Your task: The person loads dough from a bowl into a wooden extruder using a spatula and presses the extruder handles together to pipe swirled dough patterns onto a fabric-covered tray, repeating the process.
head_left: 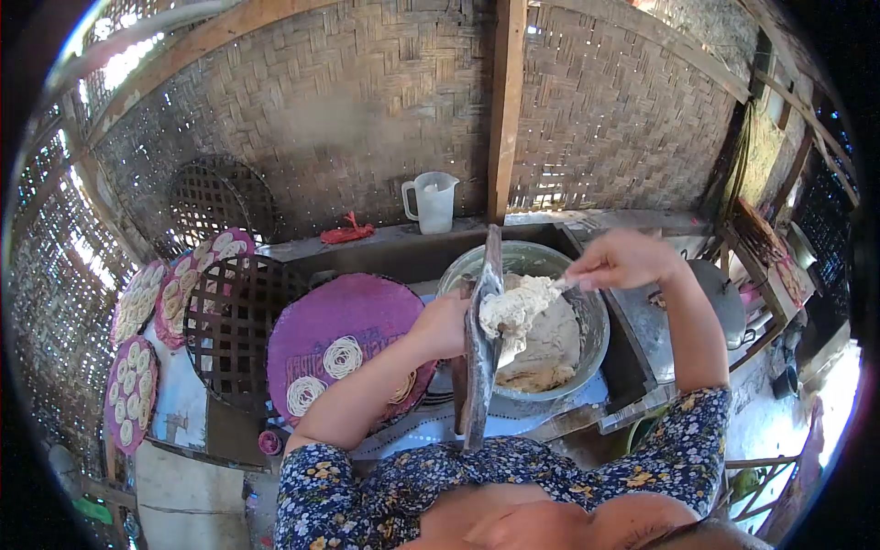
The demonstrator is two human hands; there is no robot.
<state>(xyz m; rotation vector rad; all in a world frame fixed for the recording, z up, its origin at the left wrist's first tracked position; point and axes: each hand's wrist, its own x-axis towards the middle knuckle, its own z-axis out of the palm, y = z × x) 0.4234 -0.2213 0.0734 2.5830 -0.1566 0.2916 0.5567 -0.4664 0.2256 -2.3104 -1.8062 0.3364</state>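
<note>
One wooden tool (pixel 483 353) is clamped in the left hand (pixel 443 327) — the right hand (pixel 620 260) pinches a utensil (pixel 560 284), whose clump of dough (pixel 516 306) sits just beside that tool, over the bowl (pixel 600 341).

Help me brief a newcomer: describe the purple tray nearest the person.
From the upright wooden post on the wall, look down and left, past the left hand. There, beside a dark openwork tray, lies the round purple tray. Unlike the coil-covered purple trays at far left, it shows mostly bare surface with a few pale coils.
</note>
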